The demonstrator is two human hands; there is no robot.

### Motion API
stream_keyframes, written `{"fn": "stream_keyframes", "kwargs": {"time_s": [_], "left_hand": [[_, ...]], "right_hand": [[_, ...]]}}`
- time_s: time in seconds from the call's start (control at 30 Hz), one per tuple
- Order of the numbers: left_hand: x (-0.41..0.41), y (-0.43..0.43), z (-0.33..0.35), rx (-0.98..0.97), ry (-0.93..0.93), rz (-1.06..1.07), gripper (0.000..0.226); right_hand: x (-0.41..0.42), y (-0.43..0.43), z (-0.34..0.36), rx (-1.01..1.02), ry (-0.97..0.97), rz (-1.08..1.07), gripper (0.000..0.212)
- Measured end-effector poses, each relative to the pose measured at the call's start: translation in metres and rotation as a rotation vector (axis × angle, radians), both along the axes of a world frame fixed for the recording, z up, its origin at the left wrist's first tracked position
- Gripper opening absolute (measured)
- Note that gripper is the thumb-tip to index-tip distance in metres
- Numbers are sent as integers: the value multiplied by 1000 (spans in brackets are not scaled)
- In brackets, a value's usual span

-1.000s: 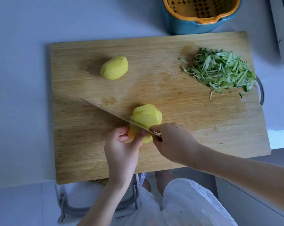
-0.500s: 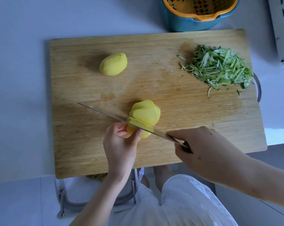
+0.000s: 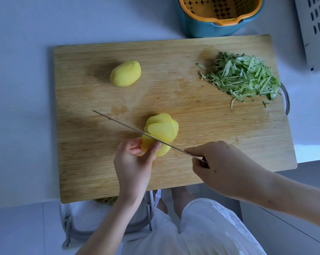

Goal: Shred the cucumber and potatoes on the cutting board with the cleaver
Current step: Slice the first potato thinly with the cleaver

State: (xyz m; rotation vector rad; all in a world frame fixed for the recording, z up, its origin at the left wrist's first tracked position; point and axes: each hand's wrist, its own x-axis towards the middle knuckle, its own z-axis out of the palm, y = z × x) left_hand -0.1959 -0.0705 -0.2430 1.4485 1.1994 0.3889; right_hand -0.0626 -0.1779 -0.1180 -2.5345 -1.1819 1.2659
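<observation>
- The right hand [image 3: 225, 166] has slid back from the potato over the last second; it was hard against it, and a stretch of bare blade now shows between the two
- Its fingers are curled round the handle of the cleaver [image 3: 137, 130], and the handle itself is hidden under the hand
- The blade lies at a slant across the cutting board [image 3: 210, 135], seen edge-on, and its tip has barely moved
- It is sunk in the cut potato [image 3: 150, 146], between the uncut end and the slices [image 3: 162, 127] fanned out on the far side
- The left hand [image 3: 135, 162] holds that uncut end as before, thumb and fingers curled round it, fingertips just beside the blade
- I judge this to be another slice in mid-stroke, with only a small stub left to cut
- Slices are not shreds, so the fan has yet to be cut into strips
- The whole potato [image 3: 125, 74] lies untouched further back on the board, well apart from the hands
- The cucumber shreds [image 3: 241, 78] sit heaped at the far right corner, so that part looks done
- A blue and orange basket [image 3: 218, 13] stands beyond the board
</observation>
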Motion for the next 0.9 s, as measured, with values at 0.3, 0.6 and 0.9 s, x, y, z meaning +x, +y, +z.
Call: {"fn": "stream_keyframes", "kwargs": {"time_s": [0.3,0.6,0.9], "left_hand": [[4,0,5,-22,44,3,53],[2,0,2,3,33,0,58],[-2,1,-5,57,48,-68,52]], "right_hand": [[-5,28,-50,-8,12,-41,30],[-4,14,-28,97,2,-19,25],[-4,-11,5,69,-76,3,25]]}}
